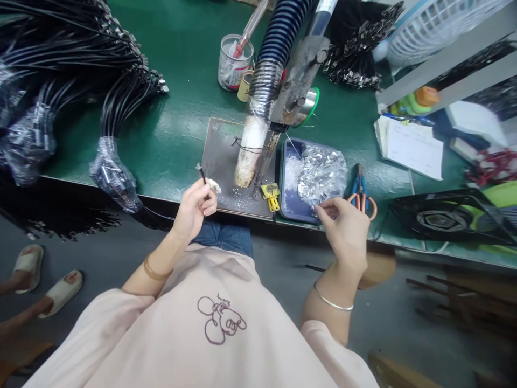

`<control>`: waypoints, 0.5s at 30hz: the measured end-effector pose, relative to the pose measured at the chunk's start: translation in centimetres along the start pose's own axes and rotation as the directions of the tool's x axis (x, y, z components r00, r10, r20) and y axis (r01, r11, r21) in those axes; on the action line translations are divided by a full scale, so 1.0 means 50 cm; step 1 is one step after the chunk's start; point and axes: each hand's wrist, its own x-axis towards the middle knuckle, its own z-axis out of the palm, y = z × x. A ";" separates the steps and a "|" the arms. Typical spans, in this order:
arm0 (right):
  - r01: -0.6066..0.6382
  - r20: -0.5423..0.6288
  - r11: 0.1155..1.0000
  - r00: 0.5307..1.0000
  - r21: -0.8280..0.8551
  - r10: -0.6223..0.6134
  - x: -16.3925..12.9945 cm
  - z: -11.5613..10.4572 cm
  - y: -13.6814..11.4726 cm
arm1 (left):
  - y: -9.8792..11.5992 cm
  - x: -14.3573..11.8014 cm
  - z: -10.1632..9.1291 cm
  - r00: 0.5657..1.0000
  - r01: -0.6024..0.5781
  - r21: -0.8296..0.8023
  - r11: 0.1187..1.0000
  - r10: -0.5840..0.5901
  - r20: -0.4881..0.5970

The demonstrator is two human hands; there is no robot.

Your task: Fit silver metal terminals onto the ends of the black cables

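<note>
the left hand (196, 207) hovers just past the near edge of the green tabletop (177, 124), fingers pinched on a thin black cable end (201, 173) beside the grey metal work plate (226, 161). the right hand (343, 229) sits at the edge too, fingers closed on a small silver metal shell (315, 207) by the blue tray (288, 207) of shells. open floor lies below.

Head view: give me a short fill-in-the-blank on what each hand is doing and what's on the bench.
1. The left hand pinches a thin black ____.
2. The right hand picks a small metal piece at the edge of the ____ tray.
3. The pliers beside the tray have ____ handles.
4. The bench top is ____.

Missing words: cable; blue; orange; green
</note>
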 end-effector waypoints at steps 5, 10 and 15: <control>0.003 0.145 0.999 0.989 0.034 -0.008 0.030 0.013 0.017 | -0.010 0.014 0.004 0.990 0.068 0.019 0.998 -0.070 0.123; -0.025 0.146 0.999 0.989 0.047 0.017 0.022 0.016 -0.003 | -0.024 0.004 0.021 0.946 -0.112 0.421 0.900 -0.033 0.323; 0.053 -0.149 0.984 0.988 0.170 -0.028 -0.013 0.012 -0.042 | -0.021 -0.013 0.044 0.865 -0.408 0.576 0.708 0.099 0.491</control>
